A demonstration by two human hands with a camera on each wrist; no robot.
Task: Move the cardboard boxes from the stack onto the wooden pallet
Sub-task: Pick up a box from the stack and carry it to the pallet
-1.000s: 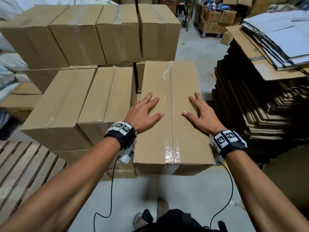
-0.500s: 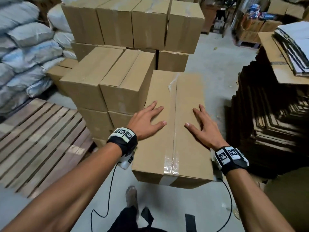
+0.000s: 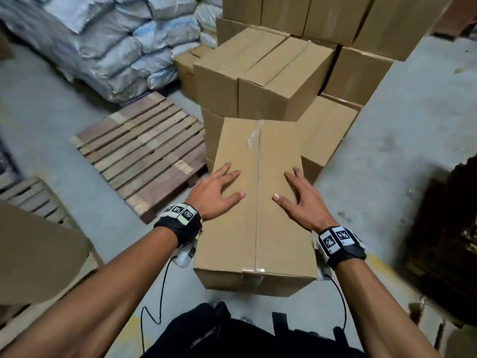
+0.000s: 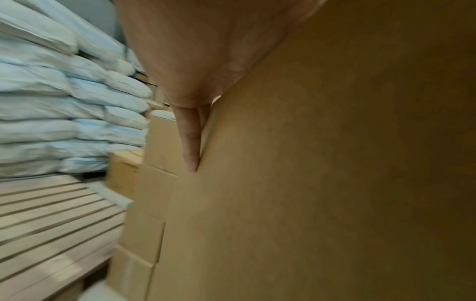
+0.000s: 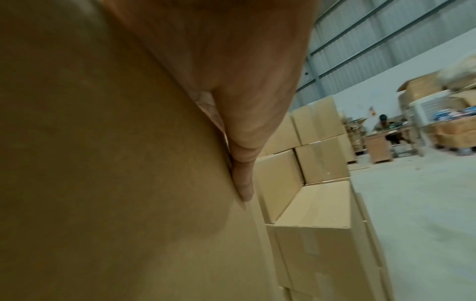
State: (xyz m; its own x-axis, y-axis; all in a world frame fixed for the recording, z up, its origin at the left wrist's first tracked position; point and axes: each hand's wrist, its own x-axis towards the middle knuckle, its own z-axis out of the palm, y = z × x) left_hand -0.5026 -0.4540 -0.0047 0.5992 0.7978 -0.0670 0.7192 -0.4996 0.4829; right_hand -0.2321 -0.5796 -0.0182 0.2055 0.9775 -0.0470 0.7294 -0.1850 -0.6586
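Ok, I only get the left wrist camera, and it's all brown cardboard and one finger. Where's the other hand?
Observer: The right hand lies spread on top of the same cardboard box, across the taped seam from the left hand.
Operator: Is the box on the pallet?
Observer: No. Its near end is over the concrete floor; the wooden pallet lies to its left.
Operator: Anybody else there?
Observer: Yes. The right wrist view shows a person at a desk, far beyond the stack.

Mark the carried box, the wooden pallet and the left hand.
carried box point(image 3: 271, 233): head view, top face right of the tape seam.
wooden pallet point(image 3: 144, 153): head view, middle slats.
left hand point(image 3: 214, 195): head view, back of the hand.
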